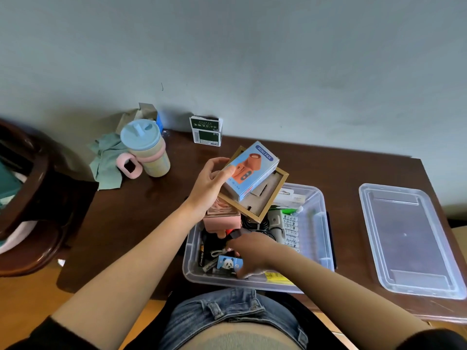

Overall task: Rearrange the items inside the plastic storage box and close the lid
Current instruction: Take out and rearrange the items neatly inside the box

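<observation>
The clear plastic storage box (319, 223) stands open on the dark wooden table, holding cables, batteries, a panda-print item (228, 263) and a white blister strip (290, 231). Its clear lid (409, 238) lies flat on the table to the right. My left hand (209, 184) grips a stack lifted above the box's far left part: a blue "MINI FAN" carton (252, 170), a wooden picture frame (265, 198) and a pink box (222, 219). My right hand (249, 251) reaches down into the box, fingers curled around a black and red object (233, 233).
A lidded blue and beige cup (146, 147) with pink bands, a pink holder and a green cloth (107, 160) sit at the table's far left. A green and white carton (206, 132) stands against the wall. A dark wooden chair (27, 198) is on the left.
</observation>
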Demonstrator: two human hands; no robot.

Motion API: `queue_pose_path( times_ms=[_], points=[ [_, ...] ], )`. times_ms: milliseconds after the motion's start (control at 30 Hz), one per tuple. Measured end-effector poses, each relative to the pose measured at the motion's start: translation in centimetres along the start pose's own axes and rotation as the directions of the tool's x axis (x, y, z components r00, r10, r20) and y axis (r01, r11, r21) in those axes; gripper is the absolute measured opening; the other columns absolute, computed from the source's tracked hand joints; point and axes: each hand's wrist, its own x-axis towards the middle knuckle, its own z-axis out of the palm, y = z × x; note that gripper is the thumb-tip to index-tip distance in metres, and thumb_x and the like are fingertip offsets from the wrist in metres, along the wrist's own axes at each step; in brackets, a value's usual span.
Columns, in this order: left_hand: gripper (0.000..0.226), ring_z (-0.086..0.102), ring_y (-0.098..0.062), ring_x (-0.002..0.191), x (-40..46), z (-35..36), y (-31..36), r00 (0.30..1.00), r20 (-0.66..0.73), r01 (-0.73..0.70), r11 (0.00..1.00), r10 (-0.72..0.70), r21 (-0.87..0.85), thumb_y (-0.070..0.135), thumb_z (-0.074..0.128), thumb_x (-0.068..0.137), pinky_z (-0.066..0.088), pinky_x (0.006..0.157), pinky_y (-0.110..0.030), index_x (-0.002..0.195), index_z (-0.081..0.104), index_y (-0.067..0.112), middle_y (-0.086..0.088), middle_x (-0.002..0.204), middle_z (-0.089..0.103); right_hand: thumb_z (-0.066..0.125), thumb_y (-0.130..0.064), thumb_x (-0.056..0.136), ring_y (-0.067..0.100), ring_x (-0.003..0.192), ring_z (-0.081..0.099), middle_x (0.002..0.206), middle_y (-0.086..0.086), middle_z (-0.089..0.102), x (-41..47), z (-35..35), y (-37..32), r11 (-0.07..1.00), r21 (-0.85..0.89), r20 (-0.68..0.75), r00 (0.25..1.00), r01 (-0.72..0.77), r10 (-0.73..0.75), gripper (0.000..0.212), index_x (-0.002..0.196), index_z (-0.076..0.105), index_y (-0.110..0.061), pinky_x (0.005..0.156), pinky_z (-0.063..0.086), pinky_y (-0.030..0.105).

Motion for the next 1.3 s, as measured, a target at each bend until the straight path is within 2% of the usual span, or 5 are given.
queue_pose_path(
  times_ms=[367, 733, 1000, 1200, 1300],
  points=[
    [0.029, 0.068, -0.010, 0.081, 0.7, 0.0, 0.0, 0.993, -0.111, 0.011, 0.987, -0.029, -0.162, 0.029, 0.062, 0.087, 0.054, 0.075, -0.029, 0.111, 0.052, 0.016, -0.004, 0.092, 0.068, 0.057, -0.037, 0.086, 0.018, 0.080, 0.060, 0.092, -0.002, 0.063, -2.3, 0.7, 1.8, 0.967, 0.257, -0.314, 0.946, 0.004, 0.079, 0.028, 0.111, 0.057, -0.023, 0.064, 0.045, 0.030],
    [0.024, 0.067, -0.013, 0.084, 0.6, 0.0, -0.2, 0.990, -0.140, 0.016, 0.990, -0.036, -0.142, 0.028, 0.060, 0.090, 0.052, 0.080, -0.036, 0.109, 0.053, 0.017, -0.008, 0.099, 0.067, 0.060, -0.007, 0.091, 0.022, 0.060, 0.065, 0.085, 0.020, 0.061, -3.4, 0.2, 7.1, -0.278, 0.952, 0.268, 0.782, -0.126, 0.562, 0.013, 0.082, 0.054, 0.002, 0.043, 0.054, 0.024],
    [0.026, 0.065, -0.019, 0.092, 0.7, 0.1, -0.2, 0.989, -0.141, 0.032, 0.991, -0.051, -0.130, 0.027, 0.060, 0.090, 0.049, 0.091, -0.045, 0.111, 0.051, 0.015, -0.011, 0.102, 0.065, 0.051, -0.048, 0.092, 0.023, 0.125, 0.048, 0.144, 0.007, 0.043, -3.3, 2.5, 6.8, 0.436, 0.832, -0.038, 0.747, -0.344, 0.663, 0.064, 0.141, 0.038, -0.009, 0.102, 0.042, 0.035],
    [0.027, 0.066, -0.016, 0.090, 1.0, -0.2, -0.7, 0.989, -0.138, 0.029, 0.992, -0.046, -0.121, 0.030, 0.061, 0.089, 0.050, 0.087, -0.041, 0.111, 0.051, 0.017, -0.008, 0.099, 0.067, 0.047, -0.034, 0.094, 0.015, 0.092, 0.059, 0.108, -0.001, 0.062, -4.6, 1.6, 5.7, 0.712, 0.557, -0.318, 0.682, -0.427, 0.658, 0.023, 0.105, 0.059, -0.017, 0.070, 0.046, 0.025],
    [0.030, 0.068, -0.012, 0.085, 1.1, -0.3, -0.8, 0.991, -0.129, 0.032, 0.992, -0.047, -0.120, 0.034, 0.063, 0.088, 0.053, 0.080, -0.035, 0.110, 0.051, 0.018, -0.005, 0.094, 0.068, 0.052, -0.025, 0.092, 0.000, 0.073, 0.056, 0.087, -0.011, 0.067, -5.1, 0.1, 3.3, 0.838, 0.515, -0.318, 0.868, -0.180, 0.382, 0.017, 0.088, 0.067, -0.023, 0.062, 0.043, 0.016]
  ],
)
